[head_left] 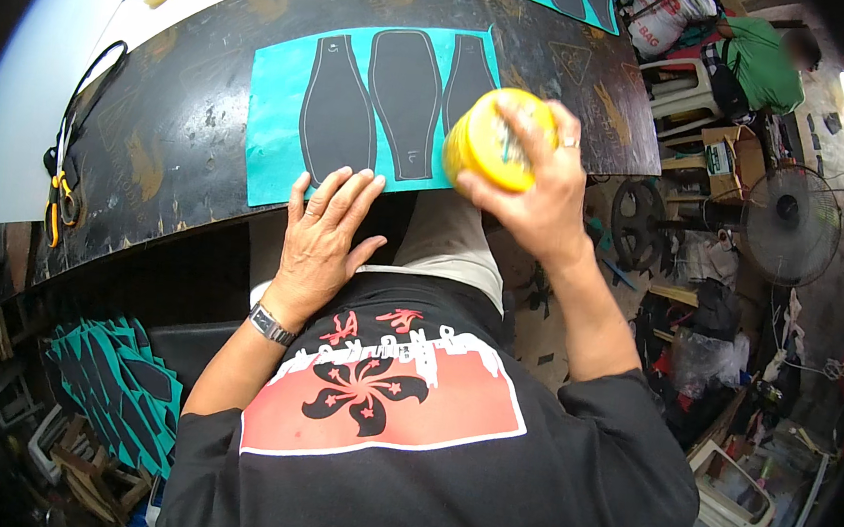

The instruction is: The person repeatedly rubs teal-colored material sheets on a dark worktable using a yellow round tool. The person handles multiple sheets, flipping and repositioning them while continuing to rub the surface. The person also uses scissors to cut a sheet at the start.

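Note:
A teal sheet (274, 115) lies along the near edge of the dark table, with three black elongated shapes (339, 106) on it, each outlined by a pale line. My left hand (330, 223) rests on the sheet's near edge with its fingers spread over the tip of the leftmost shape. Over the sheet's right end, my right hand (547, 184) grips a round yellow tub (501, 160) from above and the side, fingers wrapped round its lid. The tub hides part of the rightmost shape. I cannot tell whether the tub touches the sheet.
Orange-handled scissors (58, 202) lie on the left of the worn black table (186, 92). Another patterned teal sheet (606, 14) is at the far right edge. Lower left hangs a pile of similar teal pieces (120, 388). A fan (792, 226) and a person in green (765, 68) are rightward.

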